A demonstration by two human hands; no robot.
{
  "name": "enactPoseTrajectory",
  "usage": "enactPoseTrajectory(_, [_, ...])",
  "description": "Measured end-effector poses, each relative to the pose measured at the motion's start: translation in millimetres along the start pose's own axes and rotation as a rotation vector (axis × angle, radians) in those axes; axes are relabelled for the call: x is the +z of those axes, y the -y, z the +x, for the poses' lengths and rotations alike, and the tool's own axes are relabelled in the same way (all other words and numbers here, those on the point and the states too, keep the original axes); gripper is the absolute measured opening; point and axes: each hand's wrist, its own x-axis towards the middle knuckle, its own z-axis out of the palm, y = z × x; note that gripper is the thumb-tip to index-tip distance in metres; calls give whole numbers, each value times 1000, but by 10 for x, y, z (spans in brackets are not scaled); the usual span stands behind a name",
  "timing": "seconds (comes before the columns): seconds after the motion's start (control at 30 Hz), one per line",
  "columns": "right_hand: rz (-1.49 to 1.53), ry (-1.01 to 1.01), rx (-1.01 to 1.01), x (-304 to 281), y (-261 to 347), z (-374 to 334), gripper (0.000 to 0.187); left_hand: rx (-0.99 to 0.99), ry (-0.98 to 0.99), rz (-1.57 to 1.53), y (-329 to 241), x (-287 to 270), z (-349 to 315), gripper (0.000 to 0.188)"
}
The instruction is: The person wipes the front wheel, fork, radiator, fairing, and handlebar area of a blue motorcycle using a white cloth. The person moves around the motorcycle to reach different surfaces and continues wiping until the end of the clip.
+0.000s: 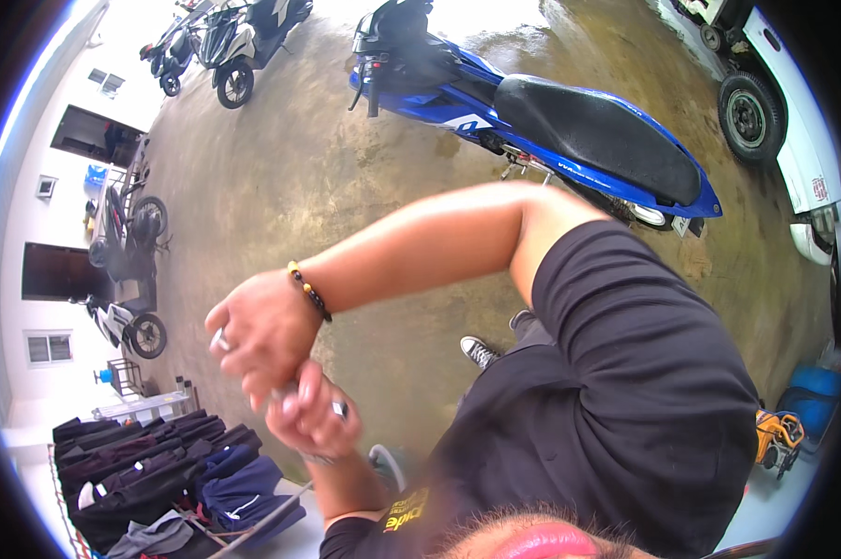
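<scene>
My right arm reaches across in front of me to the left, with a dark beaded bracelet [311, 291] with yellow beads on its wrist. At its end, my right hand [267, 331] is closed, a silver ring [220, 339] on one finger. Just below and touching it is my left hand [316, 419], its fingers curled, with a dark-faced ring [339, 408]. Something small and greyish may lie between the two hands, but blur and the fingers hide what it is. Both hands are held up over the wet concrete floor [383, 382].
A blue motorcycle [607, 140] with a black seat stands ahead. Several scooters [239, 61] and motorbikes line the far left. Dark clothes [150, 466] hang on a rack at lower left. To the right are a white vehicle [802, 121], a blue drum [809, 401] and a yellow machine [773, 438].
</scene>
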Motion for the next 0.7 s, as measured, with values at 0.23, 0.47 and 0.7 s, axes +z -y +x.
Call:
enactPoseTrajectory(0.23, [52, 1077, 665, 681, 262, -770, 15, 154, -767, 2384, -975, -1733, -149, 13])
enactPoseTrajectory(0.47, [326, 723, 1706, 940, 511, -1030, 25, -45, -624, 2994, -1394, -1988, -47, 31])
enactPoseTrajectory(0.7, [669, 245, 1958, 1067, 530, -1329, 17, 325, -30, 3127, -1494, -1805, 267, 28])
